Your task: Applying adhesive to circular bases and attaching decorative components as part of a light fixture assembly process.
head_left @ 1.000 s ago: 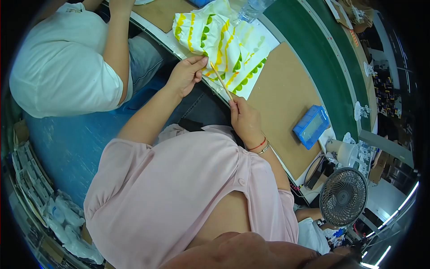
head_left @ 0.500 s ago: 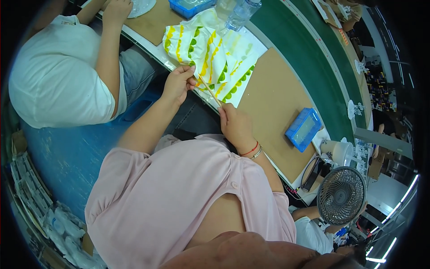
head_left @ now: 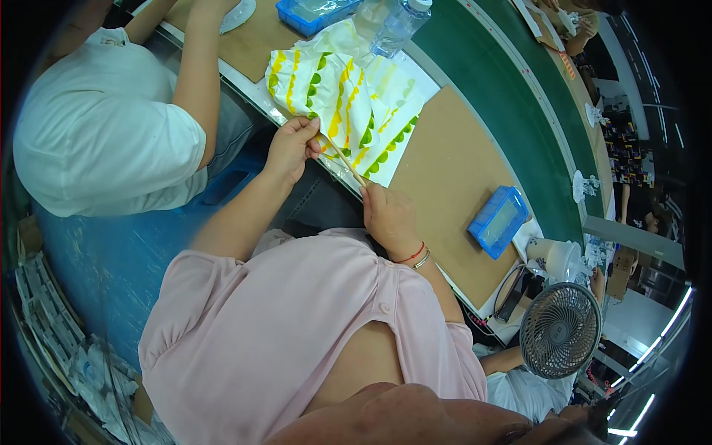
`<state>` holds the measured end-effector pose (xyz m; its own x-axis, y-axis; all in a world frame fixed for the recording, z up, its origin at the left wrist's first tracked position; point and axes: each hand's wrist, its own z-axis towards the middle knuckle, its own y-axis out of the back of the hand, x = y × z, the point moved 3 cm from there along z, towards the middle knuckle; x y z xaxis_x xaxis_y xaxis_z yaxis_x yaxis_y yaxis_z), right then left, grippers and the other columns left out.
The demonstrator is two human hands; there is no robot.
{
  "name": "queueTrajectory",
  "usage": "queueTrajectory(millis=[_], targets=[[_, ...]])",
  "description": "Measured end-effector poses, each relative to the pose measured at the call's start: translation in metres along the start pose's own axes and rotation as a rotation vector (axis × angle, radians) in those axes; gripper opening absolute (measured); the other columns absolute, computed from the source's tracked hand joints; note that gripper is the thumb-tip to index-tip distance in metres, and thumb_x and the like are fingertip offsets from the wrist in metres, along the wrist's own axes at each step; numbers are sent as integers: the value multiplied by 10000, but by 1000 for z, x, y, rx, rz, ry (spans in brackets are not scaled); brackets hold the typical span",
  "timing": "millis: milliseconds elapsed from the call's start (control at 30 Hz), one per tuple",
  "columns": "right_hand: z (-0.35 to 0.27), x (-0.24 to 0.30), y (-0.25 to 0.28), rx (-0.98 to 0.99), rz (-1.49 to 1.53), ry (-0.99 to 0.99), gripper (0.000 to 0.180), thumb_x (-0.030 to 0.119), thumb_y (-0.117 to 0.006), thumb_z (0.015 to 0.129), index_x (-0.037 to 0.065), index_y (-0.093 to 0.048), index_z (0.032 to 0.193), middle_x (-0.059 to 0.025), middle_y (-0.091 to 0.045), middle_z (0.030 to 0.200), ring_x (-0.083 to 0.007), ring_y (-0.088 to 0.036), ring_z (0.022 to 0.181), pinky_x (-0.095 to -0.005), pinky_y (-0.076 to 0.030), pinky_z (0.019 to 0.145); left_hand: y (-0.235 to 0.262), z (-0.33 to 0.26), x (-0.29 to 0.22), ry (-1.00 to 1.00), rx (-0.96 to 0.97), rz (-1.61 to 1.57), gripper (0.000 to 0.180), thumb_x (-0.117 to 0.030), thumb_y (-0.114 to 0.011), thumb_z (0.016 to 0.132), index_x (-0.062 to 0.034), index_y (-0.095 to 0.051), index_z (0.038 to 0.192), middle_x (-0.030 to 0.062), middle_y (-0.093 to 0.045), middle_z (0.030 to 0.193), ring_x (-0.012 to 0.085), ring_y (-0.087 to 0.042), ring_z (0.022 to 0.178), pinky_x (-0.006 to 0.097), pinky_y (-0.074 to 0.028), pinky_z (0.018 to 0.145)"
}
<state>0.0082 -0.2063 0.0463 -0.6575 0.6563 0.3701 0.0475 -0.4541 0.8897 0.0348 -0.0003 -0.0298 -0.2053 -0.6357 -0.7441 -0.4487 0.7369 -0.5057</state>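
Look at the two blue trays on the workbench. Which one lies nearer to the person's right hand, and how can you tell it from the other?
The blue tray on the brown board, just beyond the right hand. The other blue tray sits at the bench's far end, past the striped cloth, beside a clear bottle.

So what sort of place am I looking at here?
Probably a factory assembly line: a long green conveyor belt runs past the brown work mats, a co-worker in white sits alongside, and a blue parts tray lies nearby.
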Motion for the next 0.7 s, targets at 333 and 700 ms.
queueTrajectory(millis=[333,700], targets=[[-14,-13,17,-140,220,-101,81,85,-682,818,61,-617,858,-104,-597,637,-278,-579,537,-366,-446,493,-9,-5,-8,36,-5,174,207,-212,-599,943,-7,-611,917,13,-539,591,73,-479,440,200,-415,425],[-14,-15,4,-142,137,-78,109,69,-702,788,57,-650,883,-102,-614,663,-280,-592,565,-375,-458,520,14,-1,-6,27,225,124,183,-150,-549,959,19,-603,1004,38,-593,715,54,-432,428,194,-382,399]])
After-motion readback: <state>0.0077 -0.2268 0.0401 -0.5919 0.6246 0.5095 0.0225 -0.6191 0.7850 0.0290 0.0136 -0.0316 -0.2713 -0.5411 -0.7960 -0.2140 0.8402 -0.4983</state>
